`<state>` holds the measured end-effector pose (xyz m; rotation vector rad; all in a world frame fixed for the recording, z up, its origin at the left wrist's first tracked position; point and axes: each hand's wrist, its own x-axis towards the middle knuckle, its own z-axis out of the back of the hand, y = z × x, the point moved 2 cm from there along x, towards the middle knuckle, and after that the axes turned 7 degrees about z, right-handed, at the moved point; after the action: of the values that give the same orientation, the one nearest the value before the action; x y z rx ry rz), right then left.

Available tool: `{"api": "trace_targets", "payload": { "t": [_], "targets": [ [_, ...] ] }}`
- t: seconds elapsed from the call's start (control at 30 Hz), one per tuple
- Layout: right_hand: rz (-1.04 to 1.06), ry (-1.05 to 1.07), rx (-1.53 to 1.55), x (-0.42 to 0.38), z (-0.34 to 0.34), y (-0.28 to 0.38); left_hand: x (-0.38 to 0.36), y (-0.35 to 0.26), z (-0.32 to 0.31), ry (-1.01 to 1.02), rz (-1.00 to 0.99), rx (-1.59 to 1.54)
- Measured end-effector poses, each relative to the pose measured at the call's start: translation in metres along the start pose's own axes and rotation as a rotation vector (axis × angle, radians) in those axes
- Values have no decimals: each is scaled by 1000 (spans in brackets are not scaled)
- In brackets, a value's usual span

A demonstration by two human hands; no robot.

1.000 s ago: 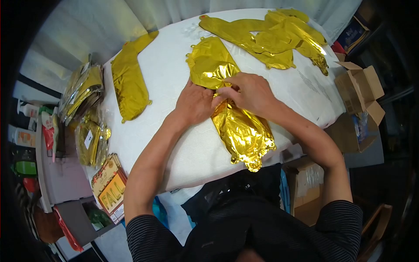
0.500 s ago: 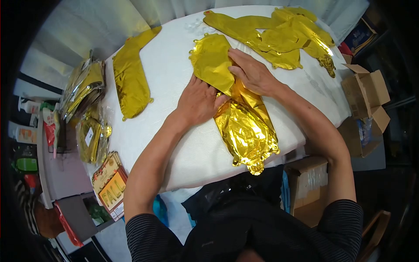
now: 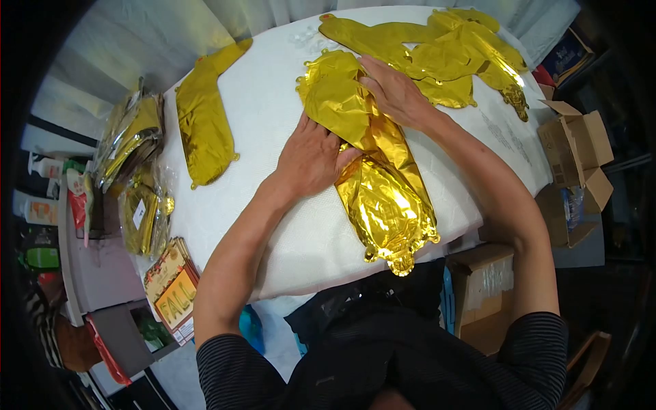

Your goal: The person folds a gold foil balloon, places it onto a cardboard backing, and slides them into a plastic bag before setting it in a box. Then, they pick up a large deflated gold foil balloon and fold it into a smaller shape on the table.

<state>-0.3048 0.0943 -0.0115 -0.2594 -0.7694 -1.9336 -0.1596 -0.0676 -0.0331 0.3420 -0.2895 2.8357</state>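
Observation:
A gold foil balloon (image 3: pixel 386 205), flat and uninflated, lies in front of me with its upper part folded over on itself. My left hand (image 3: pixel 311 157) rests at its left edge, fingers stretched out beside the fold, thumb spread onto the foil. Its fingertips are partly hidden at the balloon's edge. My right hand (image 3: pixel 398 97) lies along the right side of the folded part, fingers extended and pressing on the foil. The balloon's lower end, shiny and crinkled with small tabs, reaches the near table edge.
Another flat gold balloon (image 3: pixel 205 119) lies left on the white-covered table (image 3: pixel 266 82); more gold foil (image 3: pixel 444 55) is spread at the back right. Plastic-wrapped gold packs (image 3: pixel 133 137) and printed FALL packages (image 3: pixel 174 294) line the left edge. An open cardboard box (image 3: pixel 577 154) stands right.
My right hand has slid slightly up and away along the foil, and the folded part now shows more creases. My left hand has stayed nearly in place.

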Motion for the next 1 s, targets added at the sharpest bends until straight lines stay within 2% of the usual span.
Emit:
{"api": "trace_targets", "payload": {
  "t": [0.03,0.1,0.13,0.23,0.3,0.43,0.5,0.53,0.6,0.73,0.83,0.9,0.93,1.0],
  "targets": [
    [2,-5,-2,6,-1,-4,0,0,0,7,7,1],
    [-112,153,49,16,-9,-12,0,1,-1,-8,1,-7],
    [-107,152,50,18,-12,-11,0,1,0,-19,-3,-22],
    [-41,112,24,17,-19,-7,-1,1,-1,-22,-9,-3],
    [79,29,120,15,-22,-4,-2,1,-1,-29,-12,-17],
    [96,-9,111,13,-28,-10,-1,0,0,-36,-15,-18],
    [140,-173,-201,12,-35,-20,-1,0,0,-50,-15,-19],
    [140,-174,-200,14,-31,-17,-1,0,0,-64,-17,-20],
    [42,142,-135,19,-29,-14,0,0,-1,-33,-16,1],
    [155,156,-91,15,-36,-14,-1,0,0,1,5,12],
    [194,135,-126,10,-38,-14,-1,0,0,-49,-7,31],
    [185,-53,-227,7,-39,-16,-1,0,1,-36,-20,23],
    [185,-50,-227,6,-34,-14,0,-1,2,-24,-33,13],
    [145,-176,-64,5,-11,-3,-1,-1,1,0,-14,21]
  ]
}}
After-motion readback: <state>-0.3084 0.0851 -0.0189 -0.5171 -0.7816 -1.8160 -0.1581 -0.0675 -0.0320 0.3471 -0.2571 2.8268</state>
